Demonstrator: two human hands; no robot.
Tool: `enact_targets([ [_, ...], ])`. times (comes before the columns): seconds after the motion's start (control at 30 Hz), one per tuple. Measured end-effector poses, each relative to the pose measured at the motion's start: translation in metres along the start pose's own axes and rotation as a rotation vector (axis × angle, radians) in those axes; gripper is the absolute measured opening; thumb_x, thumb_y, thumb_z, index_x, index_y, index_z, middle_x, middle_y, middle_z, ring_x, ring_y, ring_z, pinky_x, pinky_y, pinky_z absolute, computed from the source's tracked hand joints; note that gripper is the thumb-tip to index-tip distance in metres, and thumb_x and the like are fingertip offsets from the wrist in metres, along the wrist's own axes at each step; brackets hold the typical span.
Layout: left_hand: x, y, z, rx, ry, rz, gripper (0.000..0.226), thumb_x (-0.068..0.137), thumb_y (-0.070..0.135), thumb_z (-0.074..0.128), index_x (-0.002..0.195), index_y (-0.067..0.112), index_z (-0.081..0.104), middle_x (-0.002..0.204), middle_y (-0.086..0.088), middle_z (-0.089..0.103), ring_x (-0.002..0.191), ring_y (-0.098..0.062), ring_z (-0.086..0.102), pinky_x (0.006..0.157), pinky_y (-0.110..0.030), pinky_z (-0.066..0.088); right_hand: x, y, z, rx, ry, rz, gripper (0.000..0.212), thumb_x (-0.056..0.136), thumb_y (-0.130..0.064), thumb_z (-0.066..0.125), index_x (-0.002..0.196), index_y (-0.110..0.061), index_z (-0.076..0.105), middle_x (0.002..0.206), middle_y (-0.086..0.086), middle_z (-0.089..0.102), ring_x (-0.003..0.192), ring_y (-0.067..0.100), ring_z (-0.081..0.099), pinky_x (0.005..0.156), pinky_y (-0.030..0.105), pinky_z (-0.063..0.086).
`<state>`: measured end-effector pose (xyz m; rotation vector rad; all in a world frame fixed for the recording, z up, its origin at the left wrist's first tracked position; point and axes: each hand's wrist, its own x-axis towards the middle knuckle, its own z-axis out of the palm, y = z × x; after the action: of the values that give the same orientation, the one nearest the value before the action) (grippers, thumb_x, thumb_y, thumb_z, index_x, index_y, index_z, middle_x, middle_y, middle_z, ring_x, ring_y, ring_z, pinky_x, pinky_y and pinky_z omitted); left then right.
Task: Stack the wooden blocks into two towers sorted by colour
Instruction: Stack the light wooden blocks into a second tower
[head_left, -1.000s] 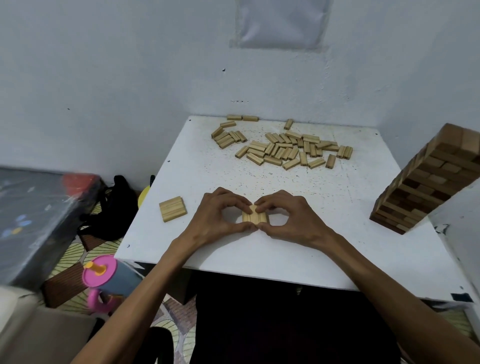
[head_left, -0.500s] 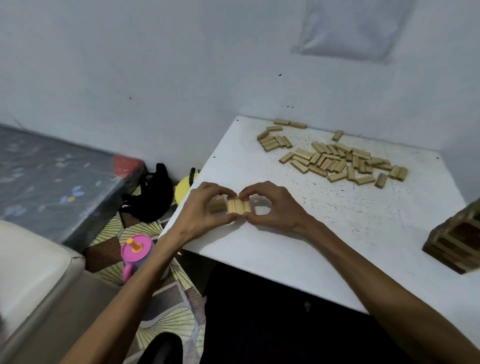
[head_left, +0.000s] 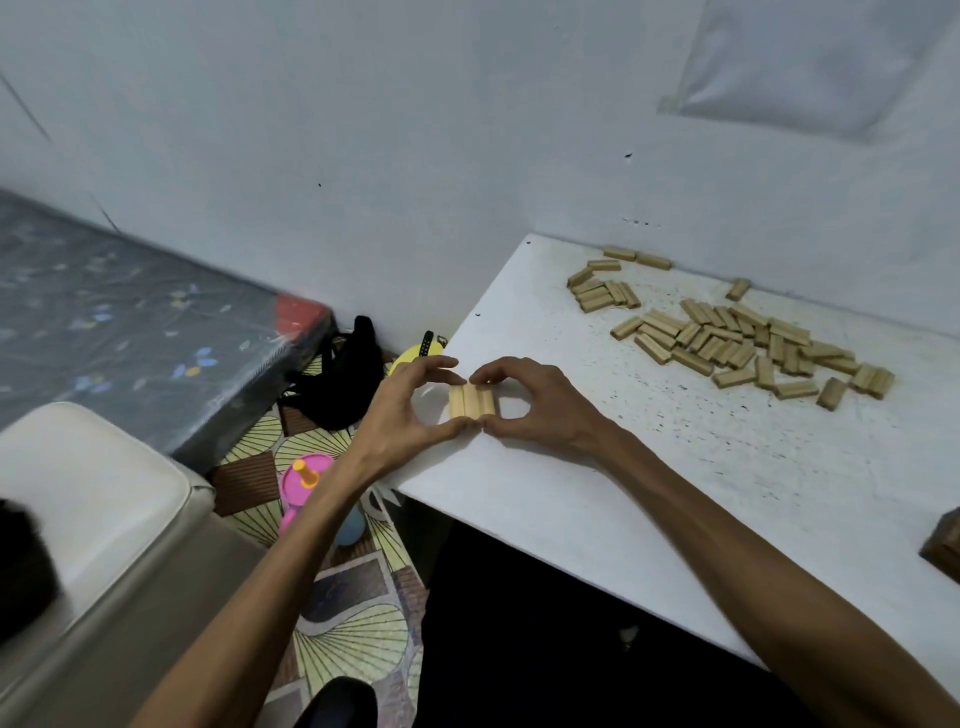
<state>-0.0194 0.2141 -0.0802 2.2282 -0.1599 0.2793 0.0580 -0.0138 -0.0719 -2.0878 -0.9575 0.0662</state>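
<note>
Both my hands pinch one trio (head_left: 471, 401) of pale blocks laid side by side. My left hand (head_left: 400, 410) and right hand (head_left: 535, 410) each curl a thumb against its near ends and a forefinger over its far ends, thumb tips almost meeting. The trio is at the worktop's (head_left: 623, 493) left edge; my fingers hide whether it rests on the worktop or on something under it. The loose pile (head_left: 737, 338) of pale blocks lies at the worktop's far side, and a corner of the dark tower (head_left: 943, 545) shows at its right edge. I take this as squaring a layer for the pale tower. Next I should release evenly, without spreading the trio, then fetch three more to lay crosswise.
</note>
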Motion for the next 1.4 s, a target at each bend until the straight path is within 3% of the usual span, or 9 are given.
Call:
enact_targets([
  [0.3, -0.0008, -0.0058, 0.0018, -0.019, -0.010, -0.034, 0.073, 0.072, 0.061, 0.080, 0.135, 0.036, 0.055, 0.121, 0.028, 0.067, 0.123, -0.005, 0.057, 0.105, -0.038, 0.045, 0.0050, -0.0006, 0.0001, 0.000, -0.045, 0.032, 0.051, 0.078, -0.026, 0.084, 0.125, -0.030, 0.064, 0.119, -0.018, 0.068, 0.114, 0.008, 0.063, 0.099, 0.038, 0.051],
  [0.67, 0.0006, -0.0043, 0.0025, 0.013, -0.031, -0.037, 0.074, 0.072, 0.063, 0.077, 0.137, 0.036, 0.052, 0.122, 0.040, 0.059, 0.123, -0.004, 0.053, 0.107, -0.045, 0.045, 0.0029, 0.0000, -0.0001, 0.015, -0.043, 0.036, 0.052, 0.079, -0.025, 0.084, 0.127, -0.029, 0.064, 0.120, -0.016, 0.069, 0.115, 0.004, 0.063, 0.098, 0.029, 0.052],
  [0.9, 0.0012, -0.0055, 0.0031, 0.014, -0.045, -0.044, 0.076, 0.073, 0.065, 0.077, 0.138, 0.034, 0.053, 0.123, 0.036, 0.061, 0.122, -0.005, 0.053, 0.106, -0.048, 0.045, 0.0022, 0.0001, -0.0009, 0.023, -0.036, 0.037, 0.051, 0.080, -0.022, 0.084, 0.127, -0.026, 0.065, 0.121, -0.013, 0.070, 0.115, 0.002, 0.063, 0.098, 0.021, 0.051],
  [1.17, -0.0006, -0.0024, 0.0025, 0.007, -0.051, -0.072, 0.076, 0.073, 0.065, 0.077, 0.138, 0.035, 0.053, 0.122, 0.031, 0.063, 0.121, -0.005, 0.055, 0.105, -0.044, 0.046, 0.0005, 0.0019, 0.0006, 0.022, -0.046, 0.061, 0.052, 0.080, -0.026, 0.083, 0.128, -0.032, 0.063, 0.123, -0.019, 0.067, 0.119, 0.002, 0.061, 0.100, 0.025, 0.050],
  [1.4, -0.0018, -0.0008, 0.0018, -0.015, -0.055, -0.126, 0.070, 0.079, 0.060, 0.066, 0.142, 0.033, 0.049, 0.125, 0.028, 0.067, 0.128, -0.003, 0.055, 0.112, -0.044, 0.042, -0.0030, 0.0057, -0.0048, 0.071, -0.086, 0.097, 0.067, 0.082, -0.030, 0.086, 0.141, -0.030, 0.053, 0.130, -0.016, 0.066, 0.125, -0.002, 0.058, 0.101, 0.011, 0.042],
])
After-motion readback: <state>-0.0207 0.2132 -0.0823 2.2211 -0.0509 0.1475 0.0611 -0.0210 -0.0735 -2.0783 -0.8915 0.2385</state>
